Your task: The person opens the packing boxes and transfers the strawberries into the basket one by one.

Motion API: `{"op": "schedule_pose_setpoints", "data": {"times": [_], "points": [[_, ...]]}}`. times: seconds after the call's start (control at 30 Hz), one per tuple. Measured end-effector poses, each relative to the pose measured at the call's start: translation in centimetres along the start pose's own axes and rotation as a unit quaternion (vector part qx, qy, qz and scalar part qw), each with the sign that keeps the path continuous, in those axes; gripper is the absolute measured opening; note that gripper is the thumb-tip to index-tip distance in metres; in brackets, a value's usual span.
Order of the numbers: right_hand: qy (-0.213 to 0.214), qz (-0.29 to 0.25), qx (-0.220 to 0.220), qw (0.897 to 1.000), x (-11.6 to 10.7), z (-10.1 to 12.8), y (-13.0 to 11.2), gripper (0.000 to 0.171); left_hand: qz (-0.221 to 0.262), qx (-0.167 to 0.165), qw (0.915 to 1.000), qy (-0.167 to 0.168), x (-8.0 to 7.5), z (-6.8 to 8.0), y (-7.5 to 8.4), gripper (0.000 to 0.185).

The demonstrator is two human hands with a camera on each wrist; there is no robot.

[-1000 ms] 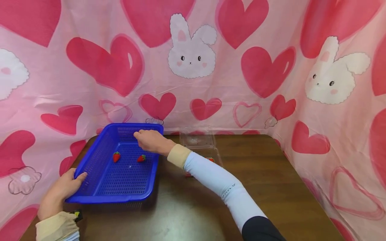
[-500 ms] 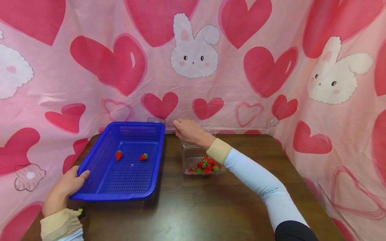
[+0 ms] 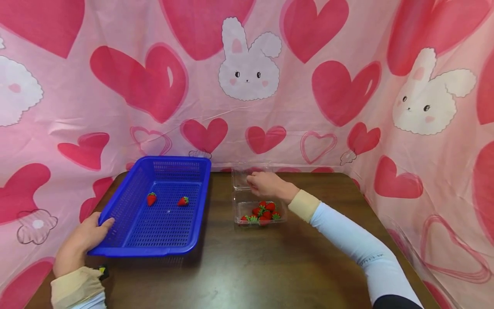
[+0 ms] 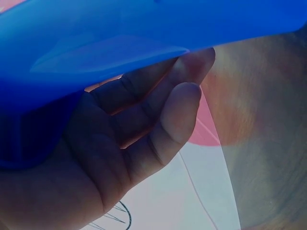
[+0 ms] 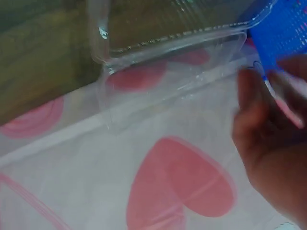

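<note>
A blue perforated basket (image 3: pixel 162 227) sits on the left of the brown table (image 3: pixel 270 266) with two small strawberries (image 3: pixel 151 198) (image 3: pixel 183 201) lying in it. My left hand (image 3: pixel 82 240) grips the basket's near-left corner, thumb on the rim. In the left wrist view its fingers (image 4: pixel 158 120) curl under the blue rim (image 4: pixel 120 43). A clear clamshell box (image 3: pixel 242 213) holds several strawberries (image 3: pixel 263 211), and its lid (image 3: pixel 242 179) stands open behind. My right hand (image 3: pixel 266 184) hovers just above the box with loosely bent fingers and holds nothing. In the right wrist view that hand (image 5: pixel 268 143) is blurred next to the lid (image 5: pixel 168 48).
A pink cloth (image 3: pixel 247 86) printed with hearts and rabbits hangs behind and on both sides of the table. The table's right edge (image 3: pixel 390 231) meets the cloth. Bare tabletop lies in front of the basket and box.
My right hand has left the basket, swung right past its far rim and come down over the clamshell box, uncovering the strawberries there. The left hand and basket stay put.
</note>
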State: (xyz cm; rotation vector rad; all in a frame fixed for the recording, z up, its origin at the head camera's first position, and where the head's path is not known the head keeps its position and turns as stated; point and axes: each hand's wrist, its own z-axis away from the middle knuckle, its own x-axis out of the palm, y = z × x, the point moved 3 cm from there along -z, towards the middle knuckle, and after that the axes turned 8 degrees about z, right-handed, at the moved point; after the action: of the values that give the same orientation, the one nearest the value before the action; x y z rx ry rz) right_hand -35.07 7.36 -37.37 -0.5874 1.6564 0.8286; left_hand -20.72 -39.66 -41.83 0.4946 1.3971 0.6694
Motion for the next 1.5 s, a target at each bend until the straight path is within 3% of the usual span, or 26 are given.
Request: {"op": "schedule_pose_setpoints", "data": {"times": [0.07, 0.17, 0.4, 0.63, 0.93, 1.1, 1.27, 1.5], "points": [[-0.067, -0.027, -0.004, 0.997, 0.8, 0.4, -0.1, 0.012, -0.003, 0.003, 1.0000, 0.003, 0.1, 0.0, 0.0, 0.045], [-0.136, -0.057, -0.007, 0.989, 2.0, 1.0, -0.4, 0.022, -0.005, 0.003, 1.0000, 0.006, 0.1, -0.1, 0.1, 0.045], [-0.202, -0.098, -0.004, 0.974, 3.8, 1.6, -1.3, 0.033, -0.005, 0.005, 0.9999, 0.008, 0.0, -0.1, 0.1, 0.044], [-0.214, -0.112, -0.032, 0.970, 5.3, 1.3, -1.9, 0.029, -0.005, 0.006, 0.9999, 0.008, -0.1, 0.0, -0.3, 0.045], [-0.252, -0.115, -0.019, 0.961, 5.4, 0.8, -1.3, 0.028, 0.002, -0.010, 0.9999, -0.005, 0.0, -0.3, -0.4, 0.050], [-0.269, -0.107, -0.002, 0.957, 5.6, 0.6, -1.1, 0.023, -0.009, 0.004, 0.9999, 0.004, 0.1, -0.4, -0.2, 0.046], [-0.260, -0.114, 0.010, 0.959, 6.1, 0.4, -1.2, 0.015, -0.009, 0.004, 1.0000, 0.003, 0.2, -0.3, -0.1, 0.048], [-0.223, -0.095, -0.006, 0.970, 6.5, 0.3, -1.5, 0.013, -0.006, 0.000, 0.9999, 0.010, 0.2, 0.0, -0.4, 0.049]]}}
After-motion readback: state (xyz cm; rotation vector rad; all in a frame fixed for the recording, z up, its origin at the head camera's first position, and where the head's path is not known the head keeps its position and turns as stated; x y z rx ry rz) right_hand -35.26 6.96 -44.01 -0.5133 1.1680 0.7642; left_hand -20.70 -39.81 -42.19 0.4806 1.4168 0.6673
